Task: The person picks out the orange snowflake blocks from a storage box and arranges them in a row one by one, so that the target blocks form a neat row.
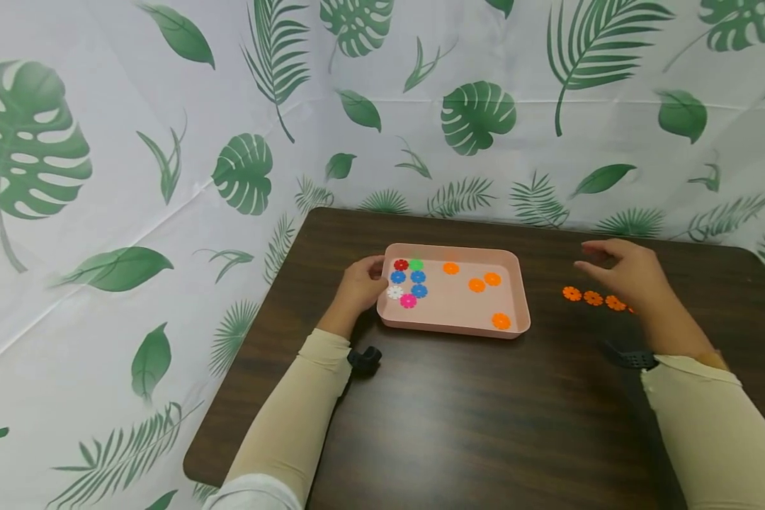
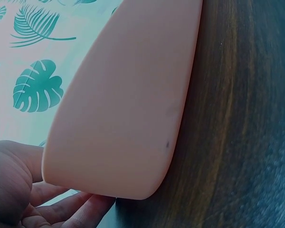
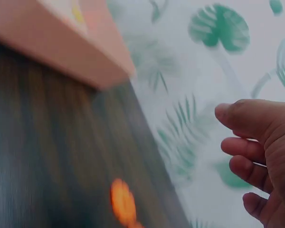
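Note:
My left hand (image 1: pixel 360 286) grips the left end of a shallow pink tray (image 1: pixel 449 306), thumb at the rim. In the left wrist view its fingers curl round the corner of the tray wall (image 2: pixel 118 104). Inside the tray, a red flower-shaped disc (image 1: pixel 401 265), a green disc (image 1: pixel 416 265), a white disc (image 1: pixel 395 292), a pink disc (image 1: pixel 408 301) and several blue discs (image 1: pixel 418 291) cluster at left. Several orange discs (image 1: pixel 477 285) lie scattered at right. Above a row of orange discs (image 1: pixel 593 298) on the table, my right hand (image 1: pixel 631 275) hovers with loosely bent fingers, holding nothing.
The dark wooden table (image 1: pixel 459 418) has rounded corners. A white cloth (image 1: pixel 414 120) printed with green leaves hangs behind it and along the left side. Black straps with devices circle both wrists; the left wrist device (image 1: pixel 365 360) sits near the tray's front-left corner.

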Tool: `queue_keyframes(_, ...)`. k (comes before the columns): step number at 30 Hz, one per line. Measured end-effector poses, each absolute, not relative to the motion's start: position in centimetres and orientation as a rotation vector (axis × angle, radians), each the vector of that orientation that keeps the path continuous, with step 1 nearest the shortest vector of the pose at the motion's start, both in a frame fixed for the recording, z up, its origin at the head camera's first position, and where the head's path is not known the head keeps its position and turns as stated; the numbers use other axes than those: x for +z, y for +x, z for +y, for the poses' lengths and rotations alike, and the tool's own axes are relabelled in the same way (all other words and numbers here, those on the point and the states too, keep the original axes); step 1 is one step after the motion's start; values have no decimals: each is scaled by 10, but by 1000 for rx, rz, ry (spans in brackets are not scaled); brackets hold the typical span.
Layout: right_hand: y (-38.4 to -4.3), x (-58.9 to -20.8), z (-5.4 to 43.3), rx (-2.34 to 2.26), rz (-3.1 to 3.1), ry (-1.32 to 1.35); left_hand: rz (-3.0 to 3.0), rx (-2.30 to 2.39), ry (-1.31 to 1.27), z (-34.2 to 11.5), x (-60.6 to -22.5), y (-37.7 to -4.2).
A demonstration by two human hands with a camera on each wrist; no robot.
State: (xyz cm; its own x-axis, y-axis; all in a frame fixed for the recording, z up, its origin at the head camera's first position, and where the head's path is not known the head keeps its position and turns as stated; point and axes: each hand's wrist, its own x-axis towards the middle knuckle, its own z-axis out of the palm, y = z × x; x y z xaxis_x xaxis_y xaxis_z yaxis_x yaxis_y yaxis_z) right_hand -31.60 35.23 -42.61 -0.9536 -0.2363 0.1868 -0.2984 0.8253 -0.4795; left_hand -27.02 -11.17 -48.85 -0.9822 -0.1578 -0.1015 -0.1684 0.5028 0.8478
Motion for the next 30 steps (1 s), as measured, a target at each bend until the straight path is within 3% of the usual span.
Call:
queue_keyframes(8, -342, -422, 270, 831, -2930, 557, 2696, 1546, -302, -112, -489, -272)
queue_keyframes(19, -357, -455, 187, 796, -3020, 814, 2706, 1570, -272, -114, -491, -272)
queue_keyframes(30, -363, -460, 145, 520, -3300, 599, 2722, 1540, -245, -113, -490, -270)
